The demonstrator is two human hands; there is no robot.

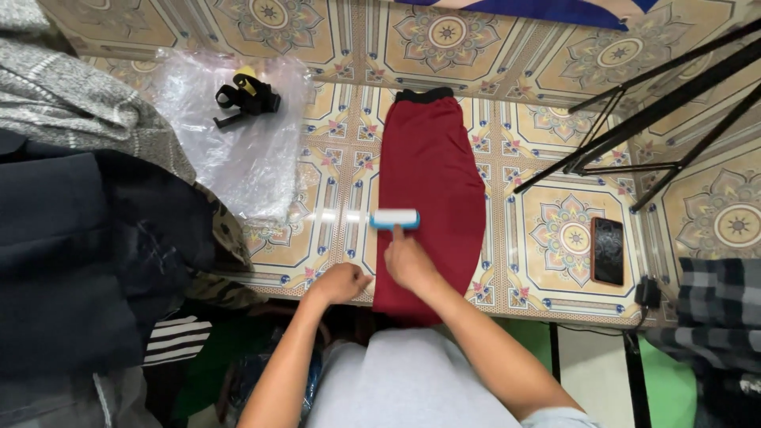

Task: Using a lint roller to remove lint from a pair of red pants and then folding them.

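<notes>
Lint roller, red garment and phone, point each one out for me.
Lint roller [395, 219], head view, middle of its white roll.
Red garment [432, 158], head view, upper middle of the cloth.
Phone [608, 250], head view, centre of its dark screen.

lint roller [395, 219] | white, blue-edged, crosswise on garment | folded maroon garment [432, 174] | flat, apparently shorts

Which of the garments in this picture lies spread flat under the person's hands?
The dark red garment, folded long on the patterned table. The grey, navy and checked clothes sit heaped at the sides.
</notes>
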